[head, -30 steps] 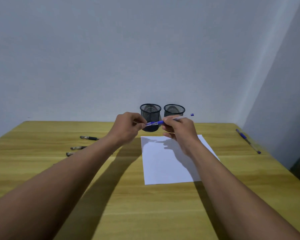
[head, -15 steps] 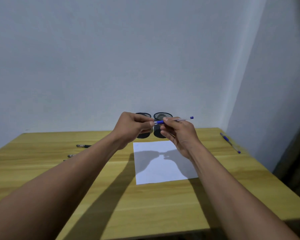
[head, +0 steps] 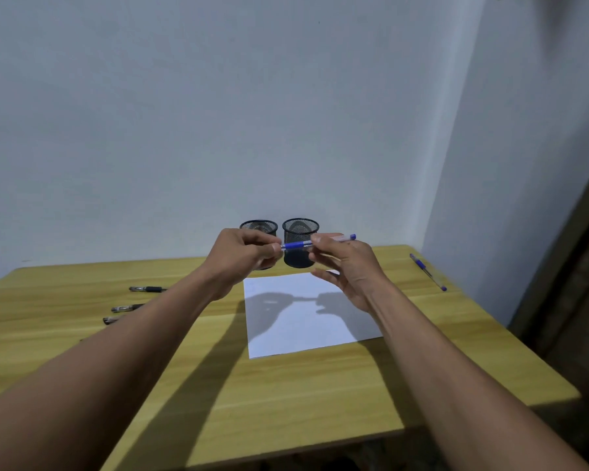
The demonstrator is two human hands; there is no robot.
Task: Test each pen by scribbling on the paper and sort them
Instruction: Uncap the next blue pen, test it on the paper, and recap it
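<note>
Both hands hold one blue pen (head: 298,245) level in the air above the far edge of a white sheet of paper (head: 306,317). My left hand (head: 244,254) pinches the pen's left end, apparently its cap. My right hand (head: 346,266) pinches the clear barrel between thumb and forefinger, its lower fingers spread. Behind the hands stand two black mesh pen cups, the left cup (head: 259,227) and the right cup (head: 300,232). What the cups contain is not visible.
Three black pens (head: 147,289) (head: 127,308) (head: 111,320) lie on the wooden table (head: 286,396) at the left, the nearer ones partly behind my left forearm. Another blue pen (head: 427,272) lies near the right edge by the wall corner.
The view has tipped up and drawn back, so more wall and the table's near edge show. The hands keep the pen between them; a longer blue stretch now shows between the hands.
</note>
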